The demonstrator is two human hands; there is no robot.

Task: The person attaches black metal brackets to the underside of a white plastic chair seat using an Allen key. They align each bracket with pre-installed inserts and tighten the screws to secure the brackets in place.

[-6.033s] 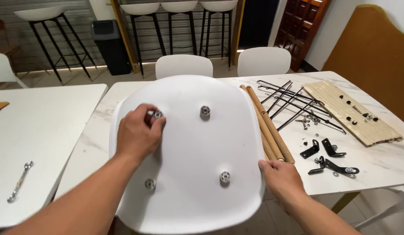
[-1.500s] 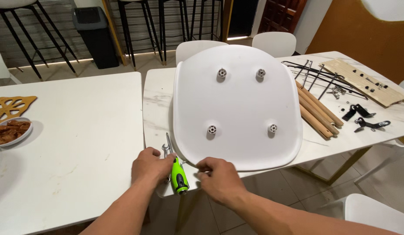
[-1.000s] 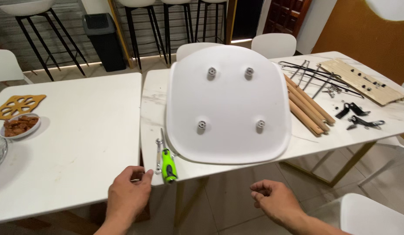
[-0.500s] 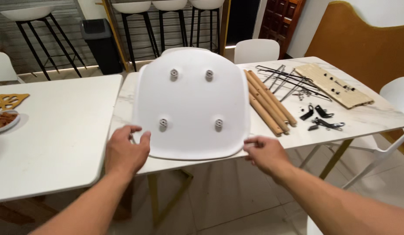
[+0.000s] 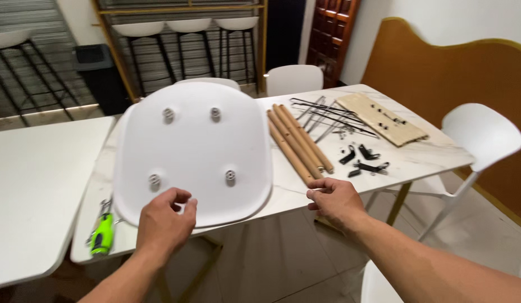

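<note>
One view only, worn on my head, tilted down and forward over the near edge of the bench. It sits close above my forearms, with the room's stools and far wall beyond.

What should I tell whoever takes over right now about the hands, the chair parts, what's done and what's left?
Left hand rests empty on the near edge of the upturned white seat shell.
Right hand is empty, at the near ends of the wooden legs.
Metal rods, black brackets and a perforated board lie loose to the right; green-handled screwdriver at the table's left corner.
Done: shell laid underside up.
Left: nothing mounted on its four studs yet.
</note>
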